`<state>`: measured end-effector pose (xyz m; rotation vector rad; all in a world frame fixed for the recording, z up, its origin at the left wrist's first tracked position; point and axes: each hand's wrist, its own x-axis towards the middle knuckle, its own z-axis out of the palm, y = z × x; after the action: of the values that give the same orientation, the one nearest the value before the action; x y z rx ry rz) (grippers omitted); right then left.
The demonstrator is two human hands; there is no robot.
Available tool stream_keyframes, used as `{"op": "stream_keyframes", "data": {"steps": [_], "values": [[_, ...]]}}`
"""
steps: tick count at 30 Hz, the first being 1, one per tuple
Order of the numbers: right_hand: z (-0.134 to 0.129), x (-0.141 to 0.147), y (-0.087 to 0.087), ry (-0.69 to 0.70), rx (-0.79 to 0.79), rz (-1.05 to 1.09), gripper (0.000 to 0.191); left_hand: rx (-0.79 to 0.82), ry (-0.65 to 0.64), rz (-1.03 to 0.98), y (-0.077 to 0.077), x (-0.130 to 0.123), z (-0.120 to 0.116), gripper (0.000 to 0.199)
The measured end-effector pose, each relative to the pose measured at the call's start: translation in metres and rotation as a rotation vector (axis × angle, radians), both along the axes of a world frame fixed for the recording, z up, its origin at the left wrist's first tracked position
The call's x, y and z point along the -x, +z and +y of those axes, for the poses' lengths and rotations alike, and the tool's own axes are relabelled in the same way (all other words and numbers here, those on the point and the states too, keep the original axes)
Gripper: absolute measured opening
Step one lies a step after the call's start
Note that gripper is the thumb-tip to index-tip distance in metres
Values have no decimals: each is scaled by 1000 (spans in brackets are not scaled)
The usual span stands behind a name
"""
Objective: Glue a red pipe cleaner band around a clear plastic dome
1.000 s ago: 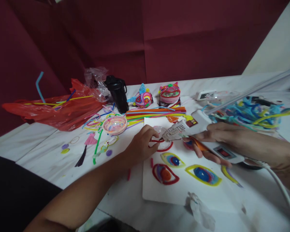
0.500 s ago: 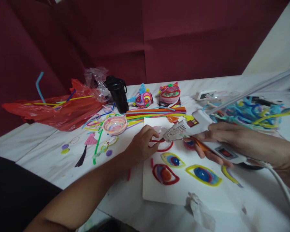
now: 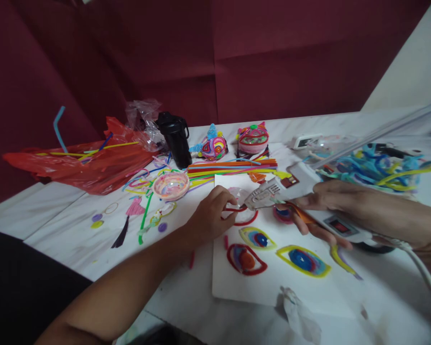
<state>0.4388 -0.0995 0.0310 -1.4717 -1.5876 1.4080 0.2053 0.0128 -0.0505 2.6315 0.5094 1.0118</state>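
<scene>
My left hand [image 3: 217, 211] pinches a red pipe cleaner [image 3: 233, 209] over the white sheet. My right hand [image 3: 323, 206] wraps round a white glue gun [image 3: 290, 187], whose nozzle points left and sits close to the red piece by my left fingertips. A clear glue stick [image 3: 377, 134] sticks out of the gun's back. Beneath is a red curved outline [image 3: 246, 219]. Lower on the white sheet [image 3: 233, 290] lie a red-edged eye shape [image 3: 246, 259], a small yellow-edged eye [image 3: 257, 238] and a larger one [image 3: 303, 260].
Behind stand a black bottle [image 3: 174, 139] and two colourful round crafts [image 3: 214, 146]. Pipe cleaners [image 3: 233, 167] lie in a bundle near a pink bowl [image 3: 170, 185]. A red plastic bag [image 3: 93, 167] is at left, a blue-yellow pile [image 3: 377, 167] at right, crumpled tissue [image 3: 300, 314] in front.
My right hand and the glue gun have shifted slightly to the right. My left hand keeps its place and its pinch.
</scene>
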Motion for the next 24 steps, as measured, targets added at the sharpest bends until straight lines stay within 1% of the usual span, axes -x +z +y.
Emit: {"op": "stream_keyframes", "data": {"steps": [9, 14, 19, 21, 24], "values": [[0, -1, 2, 4, 8, -53, 56, 12, 6, 8, 1, 0, -1, 20], [-1, -2, 3, 11, -2, -59, 53, -9, -10, -8, 0, 1, -1, 20], [0, -5, 2, 17, -1, -42, 49, 6, -7, -6, 1, 1, -1, 20], [0, -7, 1, 11, 0, -20, 47, 5, -14, -12, 1, 1, -1, 20], [-2, -10, 3, -10, 43, 47, 43, 6, -15, -20, 1, 1, -1, 19]]}}
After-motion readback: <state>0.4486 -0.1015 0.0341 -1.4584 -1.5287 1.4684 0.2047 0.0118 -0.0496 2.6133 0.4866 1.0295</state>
